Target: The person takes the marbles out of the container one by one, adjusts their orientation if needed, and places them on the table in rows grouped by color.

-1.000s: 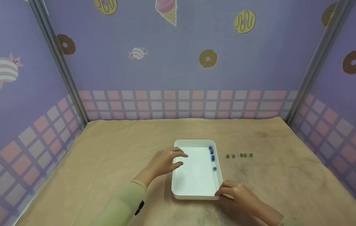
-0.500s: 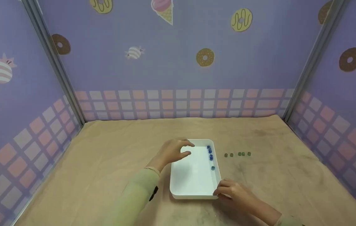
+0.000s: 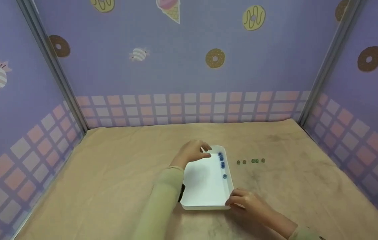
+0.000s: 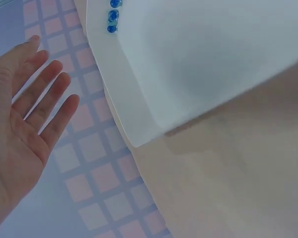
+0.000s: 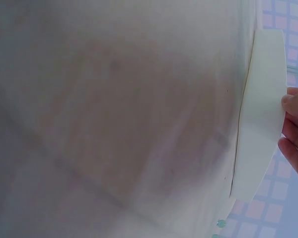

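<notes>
A white rectangular tray (image 3: 205,190) lies on the cloth, with several small blue glass marbles (image 3: 222,164) along its right inner wall. My left hand (image 3: 193,151) hovers over the tray's far left part, fingers apart and nothing between them. The left wrist view shows that hand (image 4: 32,109) with spread, relaxed fingers, away from the tray wall (image 4: 120,84) and the blue marbles (image 4: 112,16). At the near right corner, my right hand (image 3: 247,201) pinches the tray's rim. In the right wrist view, the right thumb (image 5: 295,105) presses the tray's outer wall (image 5: 262,114).
Several green glass marbles (image 3: 254,161) lie in a loose row on the tan cloth (image 3: 285,186), right of the tray. Purple printed panels (image 3: 118,73) with a pink and white check band enclose the back and sides. Grey metal posts (image 3: 53,70) stand at the corners.
My left hand has moved right and away from me, from the tray's left edge to over its far part. The right hand keeps its hold on the corner; the head view has shifted slightly.
</notes>
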Motion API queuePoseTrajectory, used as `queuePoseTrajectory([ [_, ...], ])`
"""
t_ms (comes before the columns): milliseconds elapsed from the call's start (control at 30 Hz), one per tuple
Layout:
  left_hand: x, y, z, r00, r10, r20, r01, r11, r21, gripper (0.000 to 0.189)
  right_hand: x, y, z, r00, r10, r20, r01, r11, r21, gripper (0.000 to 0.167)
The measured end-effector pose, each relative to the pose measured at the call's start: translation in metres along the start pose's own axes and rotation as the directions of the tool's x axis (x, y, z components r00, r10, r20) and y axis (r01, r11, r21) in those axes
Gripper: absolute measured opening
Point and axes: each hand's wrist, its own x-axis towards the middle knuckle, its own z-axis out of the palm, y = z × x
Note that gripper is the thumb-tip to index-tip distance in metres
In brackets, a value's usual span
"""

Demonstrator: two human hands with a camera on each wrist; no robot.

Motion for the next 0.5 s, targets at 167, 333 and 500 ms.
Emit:
queuePoseTrajectory([
  [167, 0.006, 0.001, 0.007, 0.998, -0.061, -0.017, 0.059, 0.992, -0.11, 0.029, 0.001, 0.001, -0.001, 1.0, 0.005, 0.013, -0.005, 1.0, 0.009, 0.022],
  [333, 0.013, 0.004, 0.021, 0.991, -0.131, -0.036, 0.124, 0.98, -0.159, 0.025, -0.002, 0.001, 0.0, 1.0, 0.007, 0.0, -0.007, 1.0, 0.008, 0.02],
  [500, 0.015, 0.006, 0.033, 0.974, -0.219, -0.064, 0.202, 0.958, -0.203, 0.024, -0.002, 0.001, 0.001, 1.0, 0.021, -0.004, -0.021, 1.0, 0.011, 0.018],
])
